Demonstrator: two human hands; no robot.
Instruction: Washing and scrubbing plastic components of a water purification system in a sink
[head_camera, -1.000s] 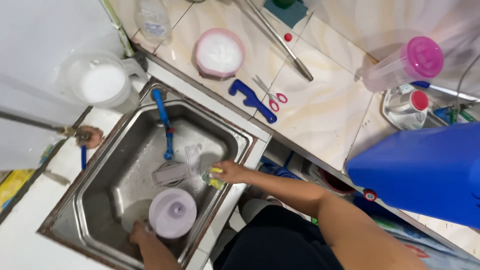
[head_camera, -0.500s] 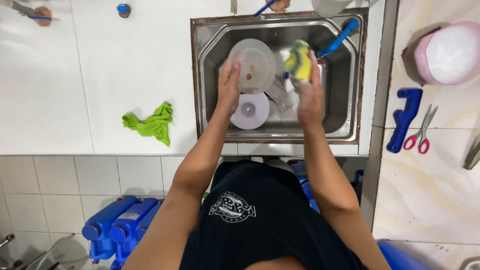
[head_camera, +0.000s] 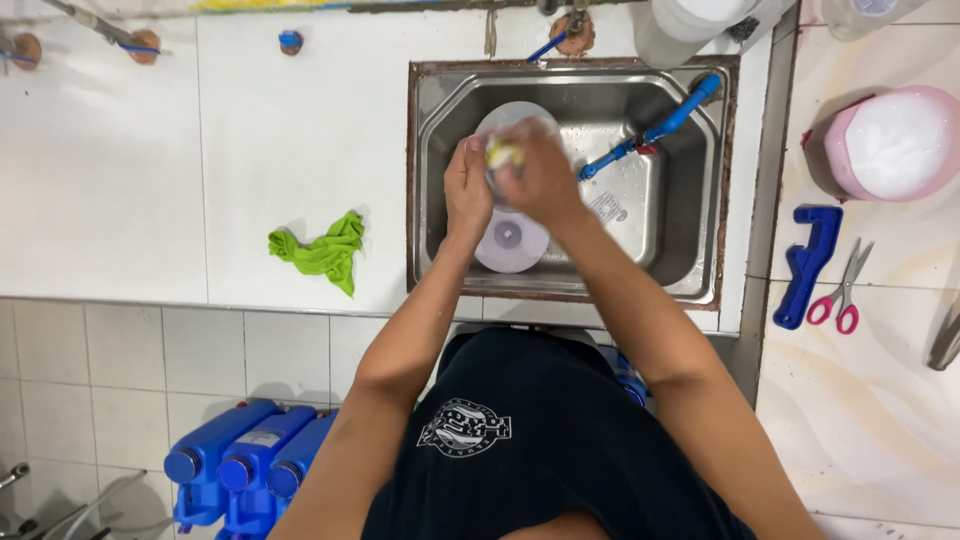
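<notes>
Over the steel sink (head_camera: 660, 215), my left hand (head_camera: 466, 190) grips the edge of a clear round plastic container (head_camera: 515, 115). My right hand (head_camera: 540, 175) presses a yellow sponge (head_camera: 502, 153) against that container. Both hands meet in the middle of the basin. Below them on the sink floor lies a pale lilac round lid (head_camera: 511, 241). A blue-handled brush (head_camera: 650, 128) leans across the basin's right side.
A crumpled green cloth (head_camera: 322, 250) lies on the white counter left of the sink. On the right counter sit a pink tub with a white lid (head_camera: 888, 143), a blue tool (head_camera: 806, 264) and pink-handled scissors (head_camera: 840, 290). Blue jugs (head_camera: 240, 470) stand on the floor.
The view has swung until the sink sits straight ahead. My hands have closed together on the container, and the sponge went from beside it to against it.
</notes>
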